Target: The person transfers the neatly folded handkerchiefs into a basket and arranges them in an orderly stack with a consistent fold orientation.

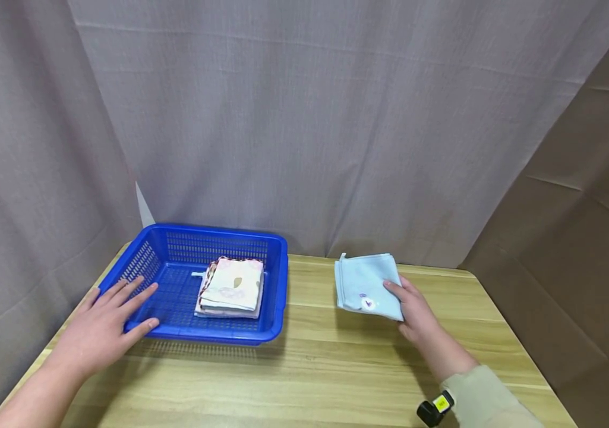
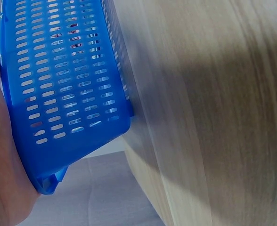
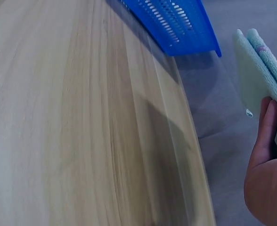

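My right hand (image 1: 417,312) pinches a folded light blue towel (image 1: 365,282), thumb on top and fingers beneath. The towel has a small white and purple motif near its front edge and is held above the wooden table; its folded layers (image 3: 276,80) show edge-on in the right wrist view. My left hand (image 1: 102,327) rests over the left front corner of a blue plastic basket (image 1: 213,333), fingers spread and fairly straight. Inside the basket, toward its right side, lies a stack of folded towels (image 1: 237,288). The top one is white with a pale print and a dark red trimmed edge.
The wooden table (image 1: 304,380) extends in front of and to the right of the basket. A grey curtain (image 1: 304,131) hangs behind it, with a brown covering (image 1: 577,238) along the right side. The right wrist wears a small black device (image 1: 435,409).
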A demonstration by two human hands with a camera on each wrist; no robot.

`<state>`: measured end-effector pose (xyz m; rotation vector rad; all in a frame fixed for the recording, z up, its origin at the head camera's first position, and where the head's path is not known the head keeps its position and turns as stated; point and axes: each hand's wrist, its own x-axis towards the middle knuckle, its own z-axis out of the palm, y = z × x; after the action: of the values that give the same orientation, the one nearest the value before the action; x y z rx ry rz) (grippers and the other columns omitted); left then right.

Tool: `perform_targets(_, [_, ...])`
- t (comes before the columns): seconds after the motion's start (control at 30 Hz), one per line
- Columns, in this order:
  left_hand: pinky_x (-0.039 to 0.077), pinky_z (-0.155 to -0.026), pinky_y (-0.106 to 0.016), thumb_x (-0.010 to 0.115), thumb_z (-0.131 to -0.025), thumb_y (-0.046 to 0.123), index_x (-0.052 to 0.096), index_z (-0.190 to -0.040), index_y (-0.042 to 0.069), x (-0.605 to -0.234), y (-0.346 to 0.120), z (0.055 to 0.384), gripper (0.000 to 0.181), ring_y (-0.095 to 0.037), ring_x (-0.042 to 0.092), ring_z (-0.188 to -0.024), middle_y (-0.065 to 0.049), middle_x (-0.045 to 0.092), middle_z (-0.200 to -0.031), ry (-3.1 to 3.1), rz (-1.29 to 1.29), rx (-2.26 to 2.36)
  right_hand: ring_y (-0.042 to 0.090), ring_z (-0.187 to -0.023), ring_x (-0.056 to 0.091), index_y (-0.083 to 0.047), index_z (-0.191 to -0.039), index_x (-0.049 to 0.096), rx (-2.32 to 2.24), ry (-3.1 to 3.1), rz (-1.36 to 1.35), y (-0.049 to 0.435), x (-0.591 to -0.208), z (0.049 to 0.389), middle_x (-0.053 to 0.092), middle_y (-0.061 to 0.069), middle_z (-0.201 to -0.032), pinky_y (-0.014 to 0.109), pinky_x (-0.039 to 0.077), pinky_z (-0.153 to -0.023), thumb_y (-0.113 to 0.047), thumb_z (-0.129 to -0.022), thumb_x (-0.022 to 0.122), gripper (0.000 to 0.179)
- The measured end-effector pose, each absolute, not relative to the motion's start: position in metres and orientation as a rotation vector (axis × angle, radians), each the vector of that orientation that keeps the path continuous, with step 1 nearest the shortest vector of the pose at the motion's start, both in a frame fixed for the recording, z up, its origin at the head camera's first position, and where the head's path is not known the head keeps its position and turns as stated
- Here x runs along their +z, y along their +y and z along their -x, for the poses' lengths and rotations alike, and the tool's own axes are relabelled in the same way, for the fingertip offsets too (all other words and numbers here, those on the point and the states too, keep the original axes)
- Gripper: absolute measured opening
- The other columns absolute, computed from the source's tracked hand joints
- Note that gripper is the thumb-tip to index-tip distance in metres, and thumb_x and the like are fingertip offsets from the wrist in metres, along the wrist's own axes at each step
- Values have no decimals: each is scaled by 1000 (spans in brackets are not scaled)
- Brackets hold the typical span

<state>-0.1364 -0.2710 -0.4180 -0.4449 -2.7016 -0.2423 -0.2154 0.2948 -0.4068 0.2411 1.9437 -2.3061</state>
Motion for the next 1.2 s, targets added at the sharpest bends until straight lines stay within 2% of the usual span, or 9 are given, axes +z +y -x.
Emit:
perform_targets(0.53, [19,-109,-69,61,-92,57,50,-147,21,-417,-271,136,67,-45,42,-133,-16,47,-149,-2714,437,-243,10,-77,71,-11,-156,28,-2300,1899,-211,262,-395,214,72,-4,-90,24,59,-67,-21,-103,54,59])
perform_targets(0.77, [20,-109,-69,65,-90,54,50,-147,22,-417,-270,136,66,-45,43,-132,-16,48,-148,-2706,442,-247,10,-76,71,-12,-156,29,-2305,1888,-212,251,-394,214,72,-4,-90,24,58,-66,-20,-103,54,59])
perform_targets(0.93, [19,-110,-68,61,-92,56,49,-147,22,-416,-271,135,67,-45,42,-134,-16,47,-149,-2718,438,-248,10,-75,71,-12,-155,32,-2300,1896,-210,243,-395,215,72,-4,-90,23,58,-64,-20,-103,54,57])
perform_targets(1.2, [21,-109,-68,60,-92,58,48,-148,23,-416,-271,136,67,-44,42,-133,-16,47,-149,-2712,443,-249,11,-78,71,-11,-154,33,-2326,1865,-177,231,-393,216,71,-3,-93,26,59,-68,-19,-103,53,56])
